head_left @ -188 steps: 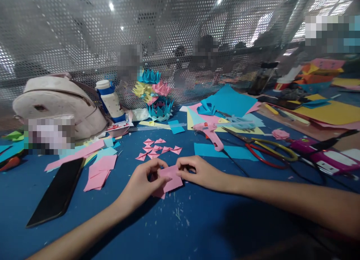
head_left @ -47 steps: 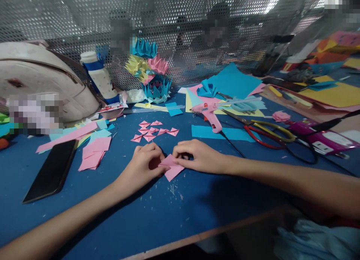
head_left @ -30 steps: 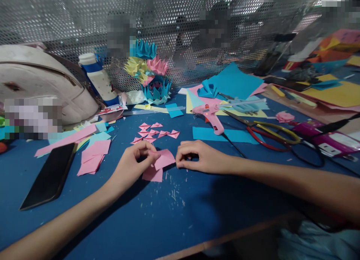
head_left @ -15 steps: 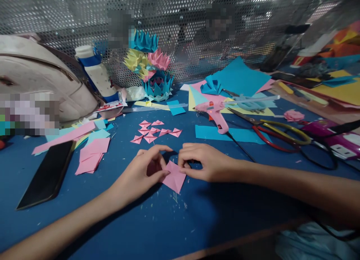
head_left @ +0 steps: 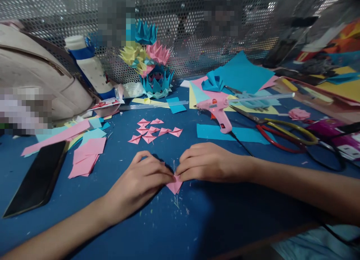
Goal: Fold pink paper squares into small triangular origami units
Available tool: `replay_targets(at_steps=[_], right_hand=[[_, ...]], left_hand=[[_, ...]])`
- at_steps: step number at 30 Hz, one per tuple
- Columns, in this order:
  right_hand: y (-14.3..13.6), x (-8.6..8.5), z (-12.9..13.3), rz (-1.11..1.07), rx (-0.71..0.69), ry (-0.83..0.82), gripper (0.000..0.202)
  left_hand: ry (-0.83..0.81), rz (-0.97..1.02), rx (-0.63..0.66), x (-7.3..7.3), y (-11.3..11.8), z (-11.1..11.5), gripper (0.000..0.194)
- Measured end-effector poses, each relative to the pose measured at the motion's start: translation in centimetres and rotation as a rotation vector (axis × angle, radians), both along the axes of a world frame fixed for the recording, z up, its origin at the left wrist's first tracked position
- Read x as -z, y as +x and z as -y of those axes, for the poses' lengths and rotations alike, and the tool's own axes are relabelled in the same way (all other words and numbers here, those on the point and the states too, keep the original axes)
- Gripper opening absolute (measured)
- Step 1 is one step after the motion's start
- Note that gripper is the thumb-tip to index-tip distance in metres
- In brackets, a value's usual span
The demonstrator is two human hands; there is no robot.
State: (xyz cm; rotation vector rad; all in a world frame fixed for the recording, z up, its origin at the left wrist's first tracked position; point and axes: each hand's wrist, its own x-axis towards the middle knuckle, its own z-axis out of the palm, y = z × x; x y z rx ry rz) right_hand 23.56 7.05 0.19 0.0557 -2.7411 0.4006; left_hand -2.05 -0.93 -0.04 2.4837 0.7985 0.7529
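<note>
A small pink paper lies on the blue table, its lower point showing and its upper part covered by fingers. My left hand presses on it from the left with fingers together. From the right, my right hand pinches its upper edge, the fingertips of both hands almost touching. Beyond the hands sit several folded pink pieces in a loose group. To the left lies a stack of pink squares.
A pink glue gun rests on a blue strip. Scissors lie at the right, a black phone at the left. Behind stand a bottle, a bag and paper flowers.
The pink square is now folded over into a smaller pointed shape. My left hand has closed down onto it, and my right fingertips have moved slightly left and down.
</note>
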Motion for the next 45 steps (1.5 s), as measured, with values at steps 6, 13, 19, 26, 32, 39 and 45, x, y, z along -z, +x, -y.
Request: replay_targets(at_steps=[6, 13, 19, 26, 32, 39, 45], right_hand=[[-0.1, 0.3, -0.2, -0.038, 0.025, -0.025, 0.040], [-1.2, 0.4, 1.4, 0.005, 0.219, -0.132, 0.027], [-1.4, 0.4, 1.5, 0.068, 0.295, -0.117, 0.017], [-0.6, 0.3, 1.2, 0.003, 0.103, -0.033, 0.030], [-0.3, 0.6, 1.0, -0.017, 0.036, 0.077, 0.040], [-0.4, 0.6, 0.9, -0.048, 0.014, 0.114, 0.040], [-0.4, 0.5, 0.9, -0.043, -0.002, 0.143, 0.034]], left_hand=[[0.157, -0.056, 0.027, 0.6, -0.4, 0.3, 0.028], [0.010, 0.101, -0.150, 0.4, 0.5, 0.1, 0.009], [-0.051, 0.015, -0.261, 0.2, 0.4, 0.3, 0.012], [-0.094, 0.036, -0.085, 0.1, -0.7, -0.2, 0.019], [0.014, -0.014, 0.041, 0.4, -1.5, -0.8, 0.023], [0.061, -0.049, 0.070, 0.4, -1.8, -0.7, 0.028], [0.109, -0.120, 0.103, 0.0, -1.9, -0.5, 0.033]])
